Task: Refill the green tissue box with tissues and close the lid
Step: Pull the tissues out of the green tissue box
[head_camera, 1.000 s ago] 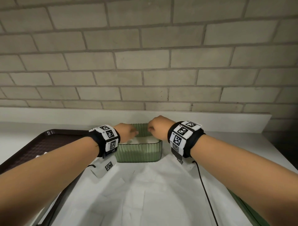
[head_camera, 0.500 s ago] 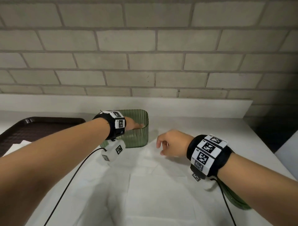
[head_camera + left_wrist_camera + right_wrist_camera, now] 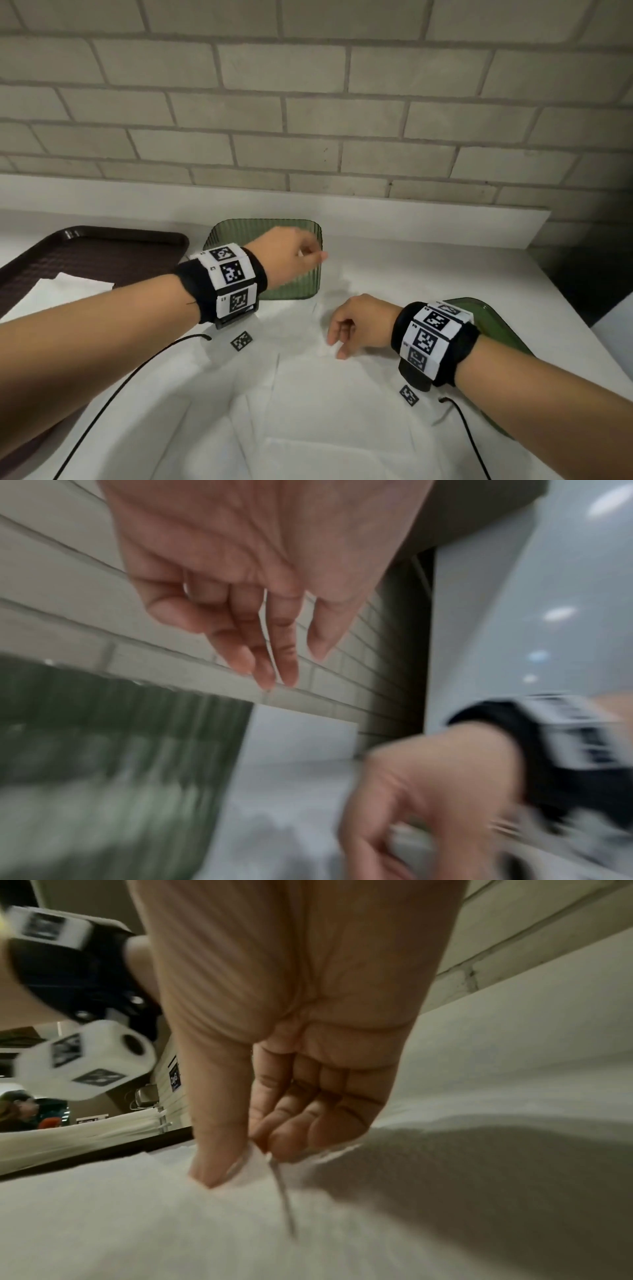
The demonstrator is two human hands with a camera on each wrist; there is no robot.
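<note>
The ribbed green tissue box [image 3: 301, 284] stands lidless at the back of the white counter. My left hand [image 3: 308, 255] hovers over its right edge, fingers loosely extended and holding nothing; the left wrist view shows the left hand [image 3: 274, 669] above the box wall [image 3: 120, 750]. A large white tissue sheet [image 3: 325, 411] lies spread in front of the box. My right hand [image 3: 337, 346] rests on it, and in the right wrist view the right hand [image 3: 246, 1156] pinches a raised fold of the tissue [image 3: 171, 1218] between thumb and fingers. The green lid [image 3: 493, 318] lies flat under my right wrist.
A dark brown tray [image 3: 85, 246] sits at the left with a folded white tissue [image 3: 58, 294] in it. A grey brick wall [image 3: 308, 120] with a white ledge backs the counter. The counter's right edge [image 3: 582, 322] is close to the lid. Black cables trail from both wrists.
My left hand has come up out of the box and moved right over its edge. My right hand left the box, dropped onto the spread tissue and pinched a fold.
</note>
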